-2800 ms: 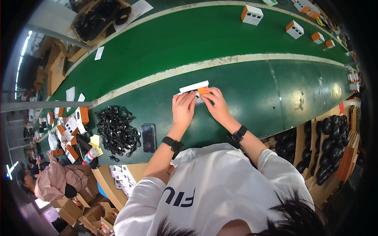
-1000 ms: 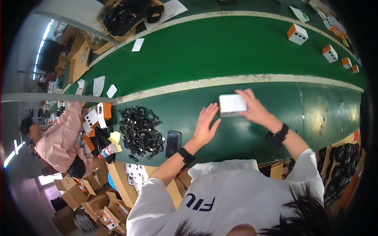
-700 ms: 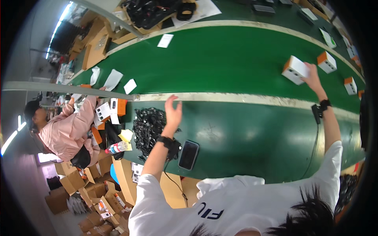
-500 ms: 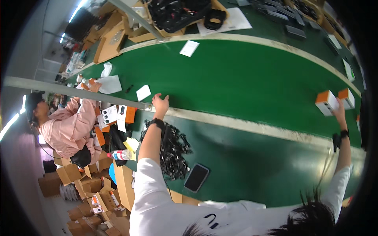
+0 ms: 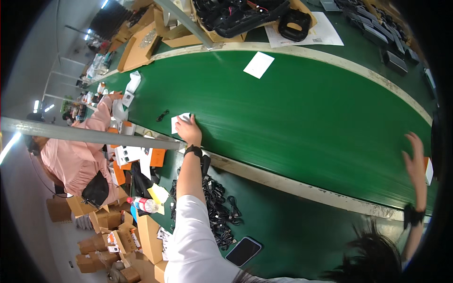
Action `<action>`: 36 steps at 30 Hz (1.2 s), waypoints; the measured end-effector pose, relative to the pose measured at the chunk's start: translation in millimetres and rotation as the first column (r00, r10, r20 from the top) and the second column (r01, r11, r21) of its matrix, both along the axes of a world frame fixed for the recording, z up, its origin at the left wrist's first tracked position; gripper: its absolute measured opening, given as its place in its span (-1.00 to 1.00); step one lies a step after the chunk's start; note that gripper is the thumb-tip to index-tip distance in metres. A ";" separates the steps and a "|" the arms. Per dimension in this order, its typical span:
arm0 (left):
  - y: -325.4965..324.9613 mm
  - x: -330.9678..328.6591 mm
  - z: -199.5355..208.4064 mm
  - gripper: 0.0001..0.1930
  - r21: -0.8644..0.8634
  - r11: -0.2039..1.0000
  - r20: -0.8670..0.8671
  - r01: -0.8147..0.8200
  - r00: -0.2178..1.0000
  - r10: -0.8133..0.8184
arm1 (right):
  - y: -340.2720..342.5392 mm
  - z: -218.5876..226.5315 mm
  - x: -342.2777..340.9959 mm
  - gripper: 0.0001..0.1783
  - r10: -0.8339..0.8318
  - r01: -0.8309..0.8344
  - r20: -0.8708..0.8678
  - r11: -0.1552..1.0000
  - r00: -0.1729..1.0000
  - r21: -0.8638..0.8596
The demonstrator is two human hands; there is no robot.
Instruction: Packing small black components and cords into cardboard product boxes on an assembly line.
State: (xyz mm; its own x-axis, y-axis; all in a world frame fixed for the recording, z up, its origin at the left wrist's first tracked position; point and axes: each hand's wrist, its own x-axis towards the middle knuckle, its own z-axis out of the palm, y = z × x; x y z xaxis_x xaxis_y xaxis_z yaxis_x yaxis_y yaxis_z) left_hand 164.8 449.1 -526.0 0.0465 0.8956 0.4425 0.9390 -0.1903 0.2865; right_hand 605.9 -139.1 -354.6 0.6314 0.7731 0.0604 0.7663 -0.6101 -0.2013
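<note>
White paper (image 5: 175, 126) | left hand (image 5: 189, 132): fingers over it, grip unclear | right hand (image 5: 415, 162): fingers spread, near box (image 5: 429, 170)

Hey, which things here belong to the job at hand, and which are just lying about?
Seemingly part of the job:
white card, touched by the left hand
orange-and-white box, beside the right hand
perhaps the black cables, heaped near the left forearm

Probably just lying about:
phone
plastic bottle
</note>
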 end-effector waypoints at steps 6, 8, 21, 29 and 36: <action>3.8 -36.9 21.7 -0.62 0.034 0.997 -0.063 0.064 0.996 -0.061 | 306.1 -73.5 -125.0 -0.40 0.535 -0.422 -0.554 0.845 0.638 0.329; 3.2 -32.4 19.6 -0.69 0.020 0.992 -0.130 0.123 0.984 -0.119 | 378.9 -98.5 -142.5 -0.22 0.499 -0.441 -0.244 0.861 0.832 0.254; -75.4 -76.2 131.0 -0.82 -0.380 0.710 0.815 0.593 0.577 -0.046 | 484.0 -152.8 -170.4 -0.69 0.251 -0.281 0.132 0.785 0.959 0.551; -133.1 -83.9 156.9 -0.90 -0.300 0.596 0.859 0.745 0.483 -0.171 | 451.6 -82.4 -249.9 -0.86 0.700 -0.063 -0.632 0.685 0.333 0.726; -188.7 -138.2 196.2 -0.80 -0.407 0.682 0.741 0.608 0.656 -0.144 | 365.3 1.7 -375.8 -0.80 0.489 -0.259 -0.808 0.776 -0.329 0.575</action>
State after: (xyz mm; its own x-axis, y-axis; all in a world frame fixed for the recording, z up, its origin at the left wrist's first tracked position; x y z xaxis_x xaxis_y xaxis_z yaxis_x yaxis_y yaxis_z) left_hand 26.6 260.4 -329.8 0.3776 0.9213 -0.0931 0.3724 -0.0590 0.9262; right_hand 230.1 226.3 -352.9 -0.3528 0.9328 -0.0733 -0.2769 -0.1789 -0.9441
